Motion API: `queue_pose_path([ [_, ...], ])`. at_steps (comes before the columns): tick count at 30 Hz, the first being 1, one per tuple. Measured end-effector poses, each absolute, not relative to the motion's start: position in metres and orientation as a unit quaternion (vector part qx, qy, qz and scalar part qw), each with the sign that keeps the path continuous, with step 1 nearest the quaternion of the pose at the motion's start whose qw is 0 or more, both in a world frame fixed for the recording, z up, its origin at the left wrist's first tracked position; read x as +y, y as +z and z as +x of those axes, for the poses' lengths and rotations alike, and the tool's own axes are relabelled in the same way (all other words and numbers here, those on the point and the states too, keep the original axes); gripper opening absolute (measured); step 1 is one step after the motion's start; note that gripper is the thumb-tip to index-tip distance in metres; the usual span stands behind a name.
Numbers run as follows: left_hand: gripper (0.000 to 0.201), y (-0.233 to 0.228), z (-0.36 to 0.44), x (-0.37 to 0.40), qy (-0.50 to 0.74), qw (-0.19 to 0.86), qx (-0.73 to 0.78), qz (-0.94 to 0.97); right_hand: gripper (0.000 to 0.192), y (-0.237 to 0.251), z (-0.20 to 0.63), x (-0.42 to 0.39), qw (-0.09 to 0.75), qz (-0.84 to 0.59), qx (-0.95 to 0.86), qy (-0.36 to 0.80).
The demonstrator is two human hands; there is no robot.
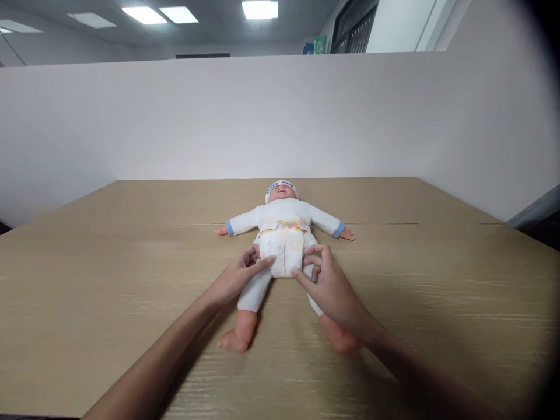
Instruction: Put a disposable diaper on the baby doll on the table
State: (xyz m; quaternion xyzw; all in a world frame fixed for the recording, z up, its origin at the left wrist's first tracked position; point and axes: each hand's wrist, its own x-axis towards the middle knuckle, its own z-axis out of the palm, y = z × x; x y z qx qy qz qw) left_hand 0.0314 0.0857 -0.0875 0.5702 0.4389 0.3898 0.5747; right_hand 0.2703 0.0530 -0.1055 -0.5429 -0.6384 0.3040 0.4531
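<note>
Mid-frame, a doll [283, 209] lies face up on the table [131, 286], a diaper [283, 249] over its hips, the left hand [240, 270] touching the diaper's frame-left edge and the right hand [331, 281] its frame-right edge, fingers bent, though I cannot tell whether either grips it.

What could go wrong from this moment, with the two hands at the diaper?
The diaper might shift crooked if the left hand and right hand pull unevenly at its sides. The doll might also slide on the table, as nothing visible fastens it there.
</note>
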Motion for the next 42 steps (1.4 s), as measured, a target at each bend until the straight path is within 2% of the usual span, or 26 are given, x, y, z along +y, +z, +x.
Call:
queue_pose_path([
  [2, 0.047, -0.089, 0.030, 0.087, 0.395, 0.588, 0.435, 0.555, 0.044, -0.100, 0.278, 0.055, 0.459, -0.557, -0.619, 0.310],
  [8, 0.050, -0.090, 0.029, 0.085, 0.397, 0.588, 0.443, 0.549, 0.031, -0.087, 0.297, 0.054, 0.429, -0.564, -0.628, 0.322],
  [14, 0.049, -0.085, 0.034, 0.083, 0.406, 0.576, 0.445, 0.552, 0.025, -0.097, 0.280, 0.053, 0.374, -0.560, -0.716, 0.186],
  [19, 0.051, -0.086, 0.036, 0.085, 0.447, 0.588, 0.433, 0.516, 0.023, -0.104, 0.282, 0.058, 0.423, -0.547, -0.690, 0.213],
  [22, 0.054, -0.088, 0.035, 0.086, 0.470, 0.556, 0.447, 0.520, 0.022, -0.105, 0.287, 0.060, 0.440, -0.550, -0.690, 0.165],
  [24, 0.057, -0.088, 0.033, 0.087, 0.474, 0.524, 0.463, 0.536, 0.023, -0.105, 0.290, 0.060, 0.443, -0.550, -0.696, 0.134],
  [27, 0.060, -0.087, 0.027, 0.089, 0.490, 0.468, 0.481, 0.556, 0.023, -0.105, 0.292, 0.061, 0.437, -0.536, -0.704, 0.162],
  [33, 0.042, -0.089, -0.009, 0.110, 0.449, 0.269, 0.543, 0.657, 0.025, -0.104, 0.316, 0.053, 0.446, -0.509, -0.698, 0.236],
  [35, 0.041, -0.090, -0.020, 0.126, 0.417, 0.162, 0.561, 0.697, 0.024, -0.102, 0.331, 0.060, 0.452, -0.525, -0.692, 0.201],
  [37, 0.044, -0.090, -0.024, 0.146, 0.377, 0.051, 0.572, 0.726, 0.024, -0.100, 0.344, 0.081, 0.441, -0.555, -0.697, 0.111],
  [39, 0.052, -0.088, -0.021, 0.169, 0.331, -0.014, 0.585, 0.740, 0.034, -0.098, 0.351, 0.112, 0.388, -0.586, -0.712, 0.013],
  [42, 0.063, -0.081, -0.010, 0.202, 0.266, -0.020, 0.613, 0.743, 0.064, -0.095, 0.349, 0.163, 0.339, -0.619, -0.708, -0.005],
])
